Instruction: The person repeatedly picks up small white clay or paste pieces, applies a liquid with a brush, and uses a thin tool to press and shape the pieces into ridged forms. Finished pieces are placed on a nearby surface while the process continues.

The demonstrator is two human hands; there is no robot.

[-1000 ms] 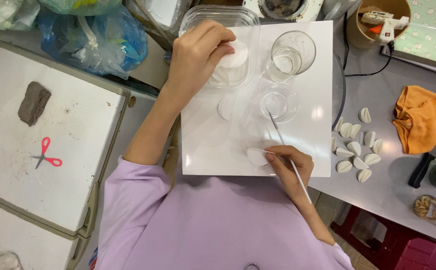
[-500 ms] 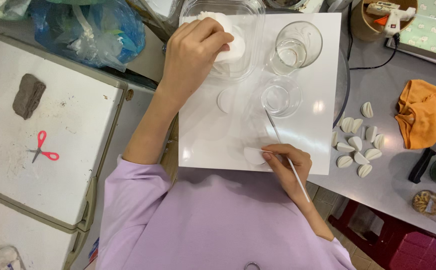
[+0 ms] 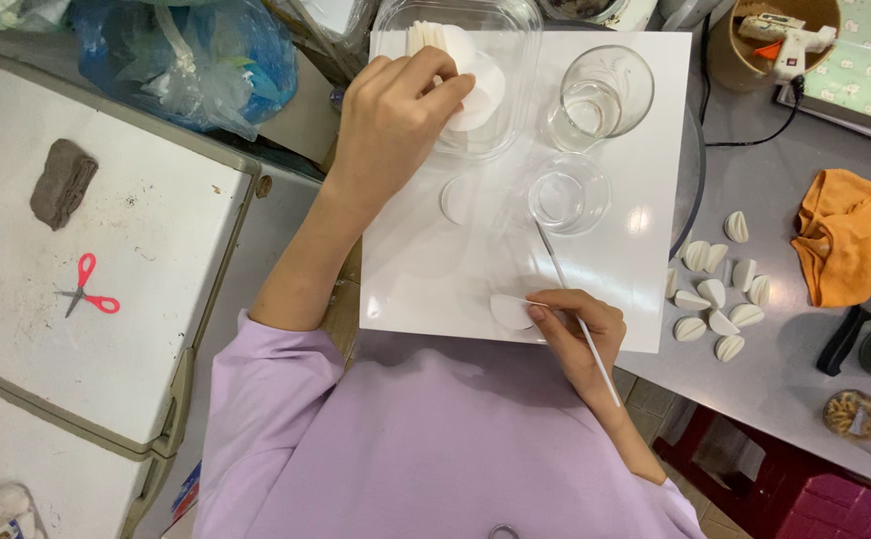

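Note:
My left hand (image 3: 396,120) reaches into a clear plastic container (image 3: 520,35) and pinches a thin white round disc (image 3: 480,85); a stack of such discs (image 3: 426,38) stands on edge in the container's far corner. My right hand (image 3: 570,324) holds a thin white stick (image 3: 595,349) and rests its fingertips on another white disc (image 3: 507,311) near the front edge of a white board (image 3: 635,269). A third disc (image 3: 457,200) lies flat in the middle of the board.
A small glass bowl (image 3: 567,193) and a glass cup (image 3: 600,95) stand on the board. Several folded white pieces (image 3: 715,294) and an orange cloth (image 3: 845,245) lie on the grey table at right. Red scissors (image 3: 86,289) and a grey lump (image 3: 61,180) lie on the white lid at left.
My left hand has drawn back slightly inside the container, with one disc now pinched between its fingers. My right hand stays on the disc at the board's front edge.

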